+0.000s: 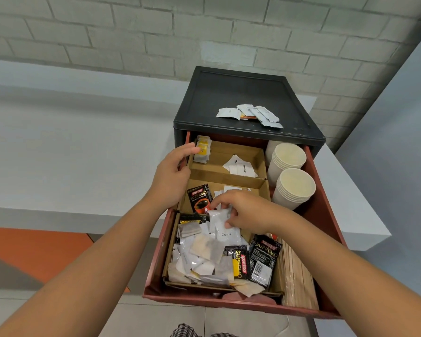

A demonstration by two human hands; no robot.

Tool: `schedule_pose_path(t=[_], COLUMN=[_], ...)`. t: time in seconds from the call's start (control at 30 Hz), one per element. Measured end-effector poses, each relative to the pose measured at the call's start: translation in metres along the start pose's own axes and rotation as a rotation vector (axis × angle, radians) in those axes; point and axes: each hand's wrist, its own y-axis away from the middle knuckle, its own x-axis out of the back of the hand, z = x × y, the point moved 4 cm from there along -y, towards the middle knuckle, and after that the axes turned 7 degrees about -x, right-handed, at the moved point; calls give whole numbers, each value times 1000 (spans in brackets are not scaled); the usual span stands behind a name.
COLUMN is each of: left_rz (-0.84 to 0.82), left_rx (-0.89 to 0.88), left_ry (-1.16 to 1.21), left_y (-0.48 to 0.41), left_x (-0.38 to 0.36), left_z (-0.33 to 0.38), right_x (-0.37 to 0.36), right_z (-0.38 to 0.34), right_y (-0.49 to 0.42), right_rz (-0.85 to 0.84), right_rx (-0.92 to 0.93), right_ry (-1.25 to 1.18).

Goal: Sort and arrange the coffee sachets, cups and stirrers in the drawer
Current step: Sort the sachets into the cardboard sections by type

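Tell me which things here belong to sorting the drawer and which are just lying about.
Belong: white Cream sachet in the right hand grip; black Kopiko coffee sachets; yellow tea bags; two stacks of white paper cups; bundle of wooden stirrers; brown cardboard dividers; red drawer.
Lying about: small white sachets on the black cabinet, maybe awaiting sorting; white counter.

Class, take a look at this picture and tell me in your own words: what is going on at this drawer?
A person is sorting an open red drawer. The right hand pinches a white Cream sachet over the mixed pile in the near cardboard compartment. The left hand reaches to the yellow tea bags in the far compartment. Two stacks of paper cups and the wooden stirrers lie along the right side. Loose sachets sit on the black cabinet.
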Motion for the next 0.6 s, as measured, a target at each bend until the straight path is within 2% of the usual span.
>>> schedule_pose_path(t=[0.33,0.6], left_rz=[1,-3], left_rx=[4,9], left_ry=[-20,6], left_y=[0,0], left_x=[0,0], left_z=[1,0], right_x=[14,46], right_z=[6,12], right_y=[10,18], right_rz=[75,227], right_rx=[8,44], right_ry=[-133,-466])
